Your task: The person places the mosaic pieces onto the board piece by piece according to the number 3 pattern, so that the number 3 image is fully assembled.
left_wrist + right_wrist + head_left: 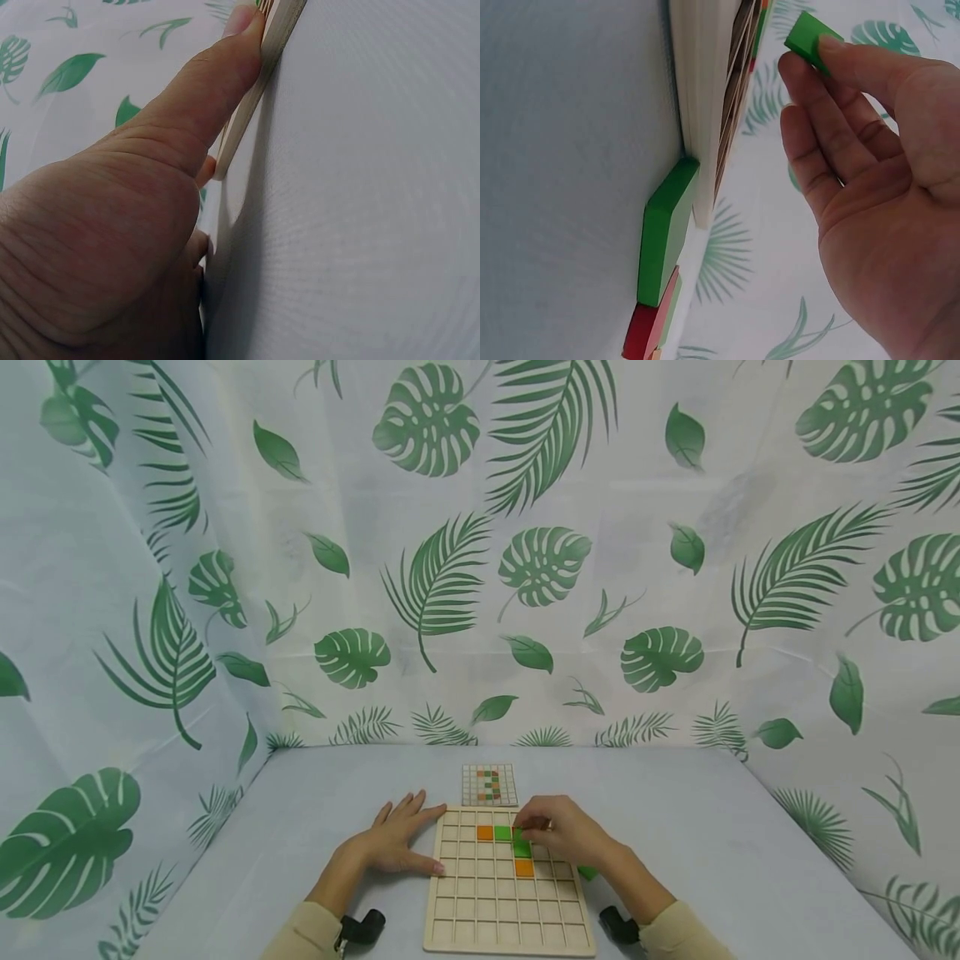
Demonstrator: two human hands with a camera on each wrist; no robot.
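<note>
A pale wooden grid board (495, 887) lies on the table in the head view. My right hand (567, 828) pinches a small green square tile (808, 39) between thumb and fingertips, over the board's upper right part. Set in the grid nearby are an orange tile (485, 832), a green tile (502, 833) and a second orange tile (523, 867) lower down. My left hand (396, 842) rests with fingers spread at the board's left side, its thumb (206, 94) on the edge and a fingertip at the top left corner.
A small printed card (489, 785) with a coloured grid pattern lies just beyond the board. Beside the board's right edge lie a loose green tile (666, 232) and a red tile (649, 324), with more tiles behind. A leaf-print cloth (570, 693) rises behind the table.
</note>
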